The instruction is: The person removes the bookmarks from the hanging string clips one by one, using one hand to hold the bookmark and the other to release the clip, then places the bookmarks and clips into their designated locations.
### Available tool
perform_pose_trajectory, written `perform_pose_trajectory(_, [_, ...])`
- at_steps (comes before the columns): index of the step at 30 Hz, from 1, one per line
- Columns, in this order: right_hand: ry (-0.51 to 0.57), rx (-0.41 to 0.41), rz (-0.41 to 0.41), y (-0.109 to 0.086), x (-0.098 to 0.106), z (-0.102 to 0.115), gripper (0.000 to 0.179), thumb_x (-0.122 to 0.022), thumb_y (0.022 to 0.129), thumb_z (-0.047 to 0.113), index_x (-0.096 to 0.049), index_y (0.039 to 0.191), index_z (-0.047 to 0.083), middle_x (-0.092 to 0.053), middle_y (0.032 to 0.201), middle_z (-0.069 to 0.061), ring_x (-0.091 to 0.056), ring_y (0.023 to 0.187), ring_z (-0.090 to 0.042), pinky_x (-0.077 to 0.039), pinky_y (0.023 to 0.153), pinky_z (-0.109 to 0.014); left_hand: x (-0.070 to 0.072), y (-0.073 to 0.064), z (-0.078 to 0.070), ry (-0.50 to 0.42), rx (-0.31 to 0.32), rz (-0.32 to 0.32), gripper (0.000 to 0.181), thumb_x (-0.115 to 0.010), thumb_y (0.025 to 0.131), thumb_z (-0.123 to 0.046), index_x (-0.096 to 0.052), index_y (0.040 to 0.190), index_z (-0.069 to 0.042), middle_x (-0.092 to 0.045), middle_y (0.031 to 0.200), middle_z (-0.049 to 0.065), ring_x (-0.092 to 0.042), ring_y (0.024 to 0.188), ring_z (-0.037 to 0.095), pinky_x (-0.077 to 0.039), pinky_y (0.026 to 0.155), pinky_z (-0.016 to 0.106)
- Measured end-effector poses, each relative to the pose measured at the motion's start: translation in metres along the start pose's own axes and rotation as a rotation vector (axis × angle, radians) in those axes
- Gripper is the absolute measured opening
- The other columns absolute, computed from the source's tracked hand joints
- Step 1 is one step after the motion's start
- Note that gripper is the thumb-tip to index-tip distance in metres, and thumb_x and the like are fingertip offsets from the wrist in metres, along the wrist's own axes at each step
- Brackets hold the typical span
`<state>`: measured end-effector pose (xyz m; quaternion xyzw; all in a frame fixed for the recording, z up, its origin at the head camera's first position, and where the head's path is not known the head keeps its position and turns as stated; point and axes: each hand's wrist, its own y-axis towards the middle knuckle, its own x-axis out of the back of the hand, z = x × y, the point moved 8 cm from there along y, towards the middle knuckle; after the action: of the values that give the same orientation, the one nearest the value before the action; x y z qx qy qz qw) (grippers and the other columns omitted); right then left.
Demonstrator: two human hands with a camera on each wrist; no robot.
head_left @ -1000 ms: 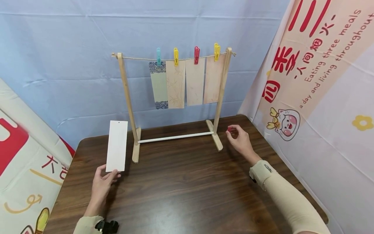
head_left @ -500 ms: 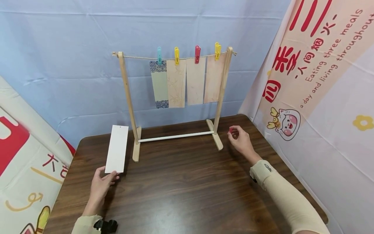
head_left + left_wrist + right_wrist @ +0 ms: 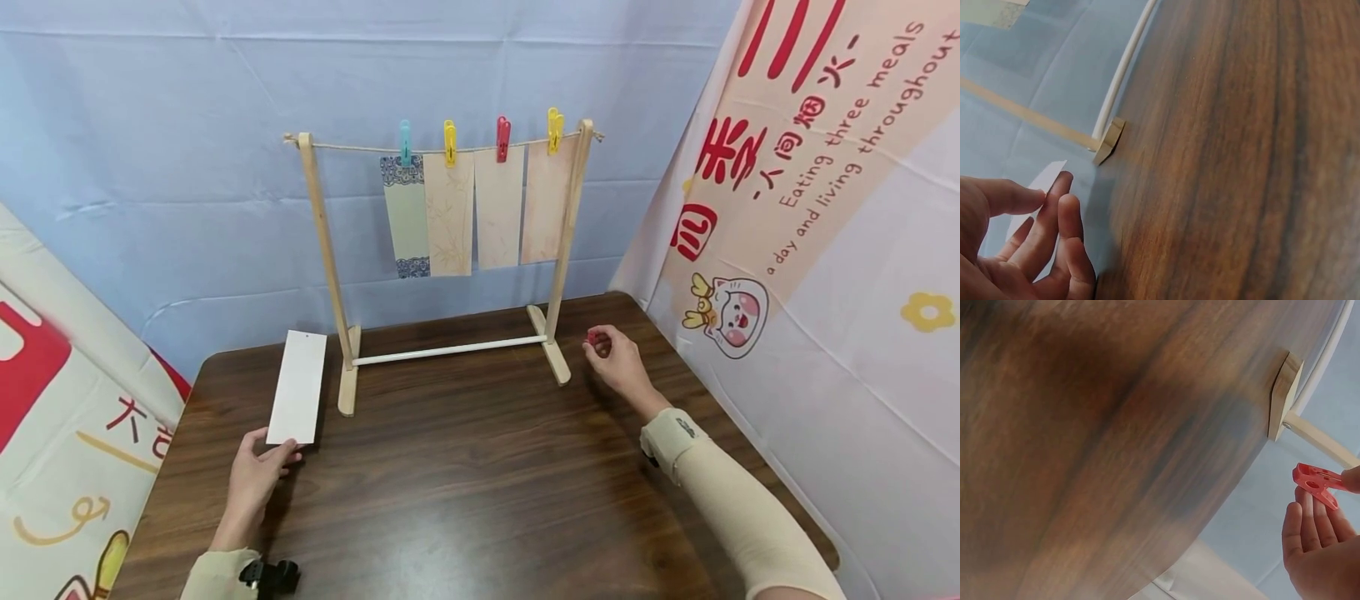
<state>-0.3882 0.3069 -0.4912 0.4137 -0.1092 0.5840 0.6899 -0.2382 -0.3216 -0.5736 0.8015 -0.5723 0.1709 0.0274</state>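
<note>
My left hand [image 3: 255, 479] pinches the lower edge of a white card [image 3: 297, 389], thumb in front and fingers behind. The card has a small hole near its top and is tilted back, left of the rack. In the left wrist view only a sliver of the card [image 3: 1054, 175] shows past the thumb. To the right of the rack, my right hand [image 3: 618, 364] pinches a red clothespin [image 3: 1316, 481] between thumb and fingers. From the head view most of that clothespin is hidden by the fingers.
A wooden rack [image 3: 326, 250] stands at the table's back, its cord holding several cards under a blue clothespin [image 3: 406, 143], two yellow ones and a red clothespin [image 3: 503, 139]. A white rod [image 3: 450, 350] joins its feet. Cloth backdrops surround the table [image 3: 465, 483].
The white card has tipped further back, its top edge dropping, and my left hand has shifted slightly left and down. My right hand still holds the red clothespin, nearly in place.
</note>
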Motion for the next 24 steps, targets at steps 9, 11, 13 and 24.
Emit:
perform_pose_trajectory(9, [-0.041,-0.003,0.027,0.001,-0.006,-0.003,0.026,-0.071,0.092,0.007,-0.065,0.114,-0.006,-0.069,0.095,-0.018,-0.066,0.082,-0.03,-0.055,0.072,-0.044,0.0,-0.002,0.001,0.03,0.01,0.011,0.061,-0.065,0.099,-0.024,-0.032,0.145,0.001,-0.074,0.105,0.018,-0.073,0.079,0.01,-0.055,0.068,0.027])
perform_pose_trajectory(11, [-0.055,-0.016,0.038,0.001,-0.008,-0.003,0.027,-0.071,0.092,0.008,-0.065,0.115,-0.006,-0.069,0.096,-0.018,-0.066,0.082,-0.029,-0.055,0.072,-0.04,0.0,-0.002,0.002,0.029,0.015,0.016,0.063,-0.065,0.099,-0.024,-0.031,0.145,0.001,-0.074,0.106,0.018,-0.073,0.079,0.01,-0.055,0.068,0.026])
perform_pose_trajectory(13, [-0.063,-0.035,0.054,0.001,-0.01,-0.004,0.029,-0.071,0.092,0.009,-0.065,0.116,-0.006,-0.068,0.096,-0.018,-0.065,0.082,-0.028,-0.054,0.071,-0.037,0.0,-0.002,0.002,0.028,0.02,0.02,0.063,-0.065,0.099,-0.024,-0.031,0.145,0.002,-0.074,0.106,0.018,-0.073,0.079,0.01,-0.055,0.068,0.026])
perform_pose_trajectory(24, [-0.168,-0.102,0.108,0.0,-0.017,-0.013,0.031,-0.071,0.093,0.015,-0.067,0.116,-0.006,-0.061,0.096,-0.018,-0.06,0.082,-0.028,-0.049,0.073,-0.039,-0.003,-0.001,0.0,0.029,0.003,0.022,0.062,-0.065,0.099,-0.023,-0.031,0.145,0.002,-0.075,0.103,0.015,-0.072,0.076,0.007,-0.055,0.067,0.024])
